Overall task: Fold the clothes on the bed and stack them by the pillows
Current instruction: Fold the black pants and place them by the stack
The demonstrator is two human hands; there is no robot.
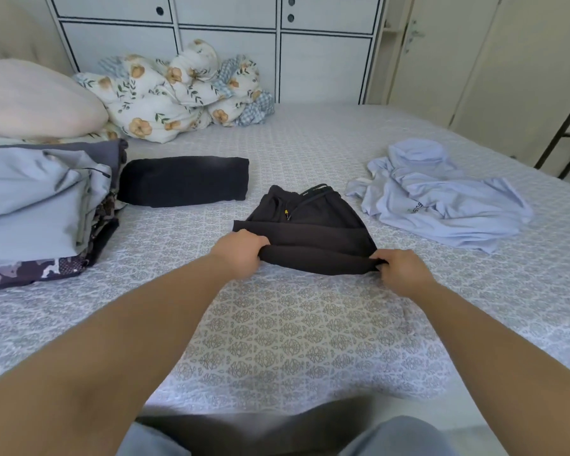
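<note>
Pink fabric fills the upper left of the frame, where a pale pillow [30, 97] lies at the head of the bed [293, 340]. Just below it, at the left edge, we see a stack of folded clothes [37, 205]: light blue and grey pieces on top, a camouflage-patterned one at the bottom. Right of the pillow, against the white cabinet [218, 47], a floral duvet [178, 93] sits bunched up. Just beside the stack, a folded black garment [183, 181] lies flat on the patterned grey sheet.

At the centre of the frame we hold a pair of black shorts [310, 232], partly folded, the waistband with its drawstring and yellow tip pointing toward the cabinet. Our left hand [241, 255] grips the near left corner of the folded edge, fingers [262, 243] curled round the cloth. Our right hand [405, 273] pinches the near right corner, its fingers likewise closed on the fabric. The near edge looks slightly lifted between the hands, while the rest of the shorts rests on the bed.

Right of the shorts and apart from them, a light blue hooded top [438, 199] lies crumpled and unfolded. In the upper right of the frame stands a cream door [474, 60].
</note>
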